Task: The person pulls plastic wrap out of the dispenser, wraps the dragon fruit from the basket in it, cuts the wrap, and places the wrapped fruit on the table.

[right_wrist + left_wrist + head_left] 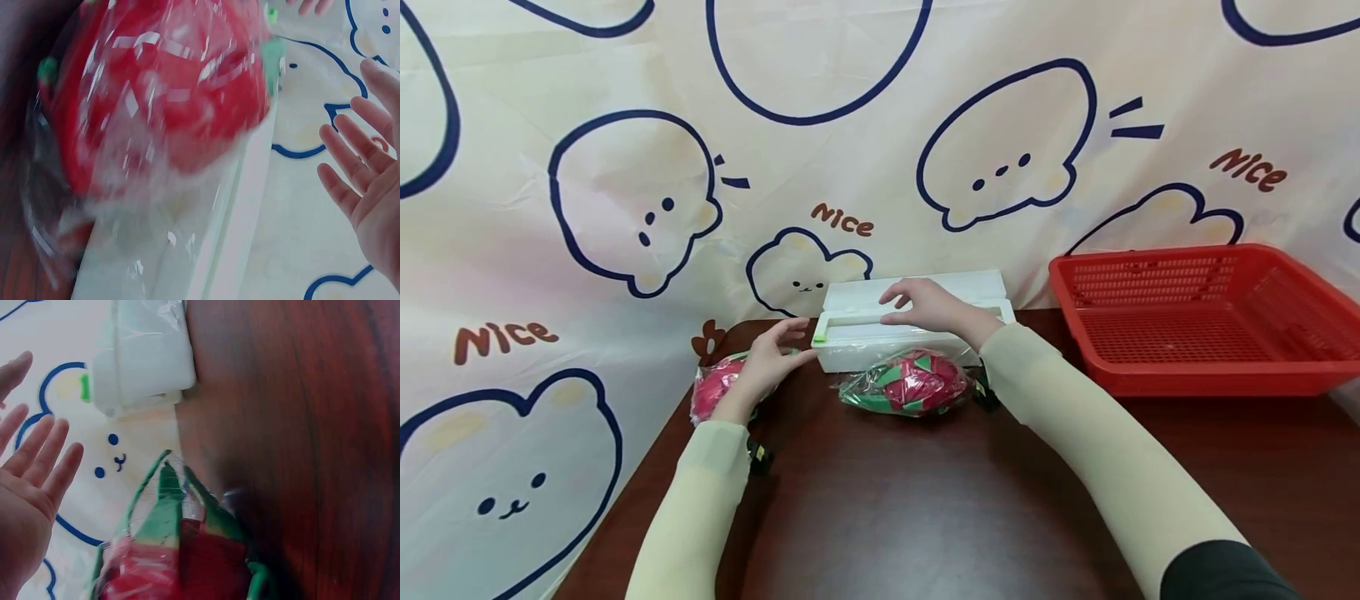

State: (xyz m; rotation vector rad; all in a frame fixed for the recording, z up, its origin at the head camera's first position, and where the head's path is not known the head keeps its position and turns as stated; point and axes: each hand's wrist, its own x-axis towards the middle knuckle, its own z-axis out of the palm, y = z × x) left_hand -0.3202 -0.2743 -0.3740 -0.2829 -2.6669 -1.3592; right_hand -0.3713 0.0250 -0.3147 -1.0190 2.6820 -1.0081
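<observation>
My left hand (767,358) hovers by the left end of a white box (880,354), fingers spread and holding nothing. A dragon fruit in clear plastic (715,387) lies beside that hand, partly hidden by it; its green tips show in the left wrist view (181,550). Above the box's long opening is my right hand (928,307), its fingers loosely bent and nothing in them. Just in front of the box lies a second plastic-wrapped dragon fruit (917,385), red with green scales, large in the right wrist view (169,81). The box's inside is mostly hidden.
A red plastic basket (1195,379) stands at the right, near the cloth backdrop (820,167) printed with cartoon faces. A white panel (985,285) rises behind the box. Dark brown tabletop (880,500) stretches in front of the fruits.
</observation>
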